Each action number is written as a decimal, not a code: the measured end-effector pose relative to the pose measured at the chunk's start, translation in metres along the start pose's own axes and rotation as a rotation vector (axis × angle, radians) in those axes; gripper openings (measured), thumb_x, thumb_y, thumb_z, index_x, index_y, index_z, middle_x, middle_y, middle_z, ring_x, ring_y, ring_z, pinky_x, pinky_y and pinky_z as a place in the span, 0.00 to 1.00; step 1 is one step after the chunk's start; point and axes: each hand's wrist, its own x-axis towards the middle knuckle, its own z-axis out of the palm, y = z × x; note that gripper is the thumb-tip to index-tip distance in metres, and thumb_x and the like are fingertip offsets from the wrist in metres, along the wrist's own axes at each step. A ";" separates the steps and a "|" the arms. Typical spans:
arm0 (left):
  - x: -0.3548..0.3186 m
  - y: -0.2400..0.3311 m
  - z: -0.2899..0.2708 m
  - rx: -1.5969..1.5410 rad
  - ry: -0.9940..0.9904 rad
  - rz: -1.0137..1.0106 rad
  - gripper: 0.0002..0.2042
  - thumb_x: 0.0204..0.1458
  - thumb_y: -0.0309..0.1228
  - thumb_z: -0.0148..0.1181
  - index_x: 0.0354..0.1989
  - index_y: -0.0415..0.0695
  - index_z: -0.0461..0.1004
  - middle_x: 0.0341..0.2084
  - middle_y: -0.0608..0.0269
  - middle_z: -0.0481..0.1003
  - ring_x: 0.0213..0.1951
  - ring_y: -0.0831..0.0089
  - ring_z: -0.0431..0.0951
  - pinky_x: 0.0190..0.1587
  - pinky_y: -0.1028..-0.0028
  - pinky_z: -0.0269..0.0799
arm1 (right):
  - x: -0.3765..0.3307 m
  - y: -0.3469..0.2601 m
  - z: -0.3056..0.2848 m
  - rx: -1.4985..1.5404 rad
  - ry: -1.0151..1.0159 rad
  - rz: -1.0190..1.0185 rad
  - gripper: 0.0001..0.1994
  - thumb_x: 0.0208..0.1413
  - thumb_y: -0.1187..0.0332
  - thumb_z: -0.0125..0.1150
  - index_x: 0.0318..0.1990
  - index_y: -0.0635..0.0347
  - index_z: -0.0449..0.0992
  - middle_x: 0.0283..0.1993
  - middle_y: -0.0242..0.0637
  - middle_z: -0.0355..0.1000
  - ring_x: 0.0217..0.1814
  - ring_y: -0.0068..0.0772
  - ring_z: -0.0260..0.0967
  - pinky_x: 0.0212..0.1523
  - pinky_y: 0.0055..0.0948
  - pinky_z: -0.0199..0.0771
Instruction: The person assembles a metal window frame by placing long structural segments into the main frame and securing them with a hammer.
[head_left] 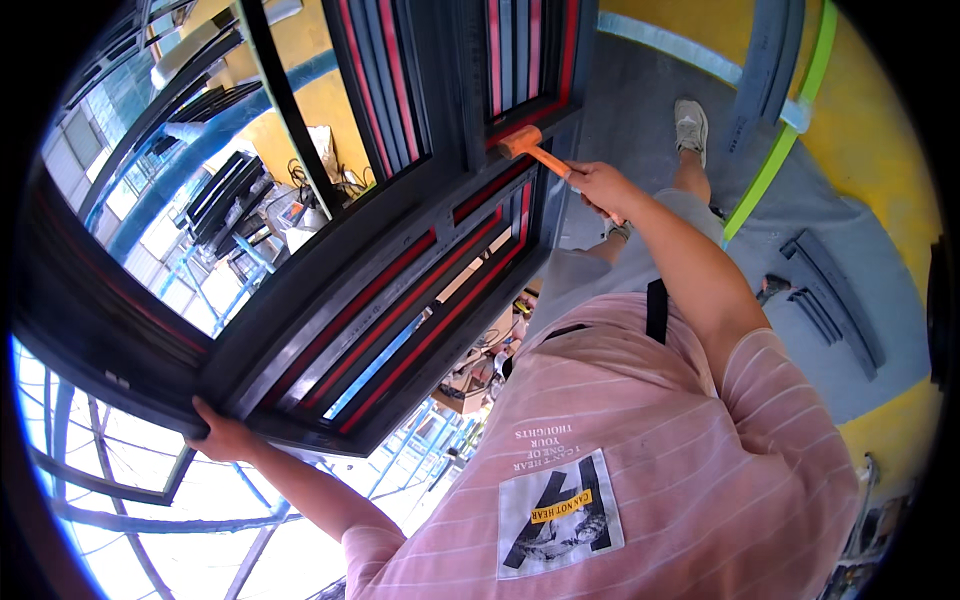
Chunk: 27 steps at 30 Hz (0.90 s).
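At the lower left edge of the dark window frame (330,290), the left hand (222,436) is closed around the frame's outer bar, fingers wrapped over the edge and thumb beneath. Across the frame, near its upper right corner, the right hand (598,187) is clenched around the orange handle of a mallet (532,150), whose orange head touches the frame bar just beside that corner.

The frame lies tilted through the middle of the view, built of dark bars with red strips and a thin blue strip between them; glass panes fill its upper left part. The person's pink striped shirt (640,470) fills the lower right, close under the frame's lower edge.

Beyond the right hand, grey floor (650,110) lies open, with a pale shoe (691,124) standing on it. A green strip (775,160) crosses the floor toward the yellow area, and loose dark bars (835,295) lie well apart at the right.
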 end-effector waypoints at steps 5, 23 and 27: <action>0.012 -0.014 -0.003 0.024 0.037 -0.016 0.51 0.45 0.67 0.67 0.63 0.29 0.67 0.53 0.37 0.76 0.51 0.44 0.79 0.53 0.58 0.76 | 0.009 0.035 -0.029 0.129 0.126 0.044 0.18 0.70 0.57 0.49 0.59 0.54 0.74 0.13 0.31 0.61 0.08 0.29 0.58 0.10 0.34 0.56; -0.010 0.000 -0.002 -0.092 0.124 -0.068 0.32 0.50 0.57 0.67 0.54 0.43 0.77 0.47 0.54 0.81 0.48 0.50 0.80 0.51 0.53 0.70 | -0.214 0.128 -0.228 -0.218 0.696 0.290 0.17 0.68 0.58 0.44 0.52 0.60 0.73 0.19 0.47 0.71 0.13 0.42 0.68 0.12 0.49 0.66; -0.015 0.044 0.009 -0.100 0.250 -0.197 0.28 0.48 0.42 0.68 0.58 0.46 0.75 0.58 0.59 0.74 0.62 0.55 0.71 0.63 0.50 0.59 | -0.230 0.124 -0.226 -0.042 0.792 0.336 0.16 0.68 0.61 0.45 0.58 0.52 0.72 0.19 0.42 0.66 0.11 0.37 0.60 0.09 0.45 0.57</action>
